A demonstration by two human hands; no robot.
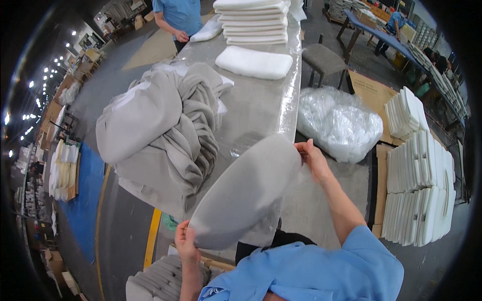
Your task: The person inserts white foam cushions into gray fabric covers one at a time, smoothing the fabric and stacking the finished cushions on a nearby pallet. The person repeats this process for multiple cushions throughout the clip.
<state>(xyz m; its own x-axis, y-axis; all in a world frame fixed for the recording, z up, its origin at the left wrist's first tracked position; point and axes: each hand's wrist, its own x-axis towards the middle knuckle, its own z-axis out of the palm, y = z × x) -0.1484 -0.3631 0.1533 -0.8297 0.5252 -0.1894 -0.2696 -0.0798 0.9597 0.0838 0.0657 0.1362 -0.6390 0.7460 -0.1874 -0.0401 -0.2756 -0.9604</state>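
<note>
A long grey fabric-covered cushion point(246, 195) with rounded ends is stretched between my two hands, tilted over the near end of the table point(251, 105). My left hand point(186, 243) grips its lower left end, fingers closed on the edge. At the upper right end, my right hand point(315, 160) pinches the rim, with some fingers behind the fabric. A big heap of loose grey fabric covers point(160, 120) lies on the table to the left. Farther along rests a single white foam pad point(254, 62), in front of a tall stack of white pads point(253, 25).
Grey finished cushions point(163, 281) are piled low beside my left forearm. On the right are a bulging clear plastic bag point(339, 123), a dark stool point(324, 60) and stacked white pads point(419, 190). A person in blue point(178, 17) stands at the table's far left.
</note>
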